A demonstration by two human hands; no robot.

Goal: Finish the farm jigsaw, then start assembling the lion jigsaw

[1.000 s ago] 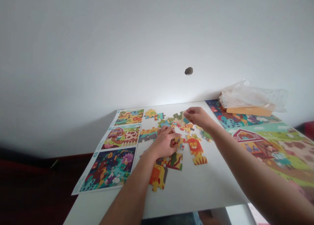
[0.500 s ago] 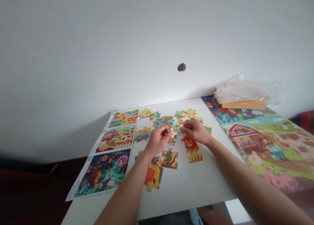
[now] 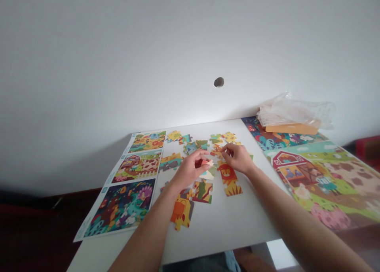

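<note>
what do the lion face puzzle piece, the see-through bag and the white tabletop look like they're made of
Lion face puzzle piece: probably printed cardboard, fairly matte; flat, with a printed picture.
See-through bag: likely thin, glossy plastic film; it is crumpled, and the orange item beneath shows through.
White tabletop: smooth, perhaps laminate or painted board; no grain shows.

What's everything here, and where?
Puzzle pieces: many, multicoloured, centre
Picture sheet: one, multicoloured, left
Farm picture: one, multicoloured, right
Dark picture: one, blue, back right
Flat thing: one, orange, on dark picture
Plastic bag: one, clear, on flat thing
Table: one, white, middle
Wall: one, grey, behind
Hole: one, dark, in wall
Floor: one, dark red, left
Something: one, red, right edge
Clothing: some, blue, bottom
Left hand: one, pinching piece
Right hand: one, at pieces
</note>
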